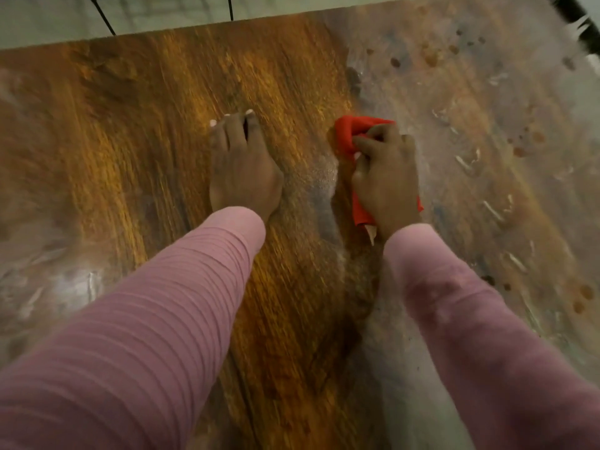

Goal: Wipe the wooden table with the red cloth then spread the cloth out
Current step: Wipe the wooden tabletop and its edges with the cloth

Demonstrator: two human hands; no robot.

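Under right hand (pixel 388 177), bunched red cloth (pixel 345 138), on table (pixel 162 92)

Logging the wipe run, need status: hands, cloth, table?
Right hand shut on bunched red cloth, pressed to wooden table. Left hand flat, empty. Cloth not spread. Smears and spots on table's right side; nothing blocking.

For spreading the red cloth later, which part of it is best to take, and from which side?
Probably the free tail near the wrist, taken from the near side by the left hand, which lies flat and empty on the wooden table. The red cloth is bunched under the right hand; its corners are hidden.
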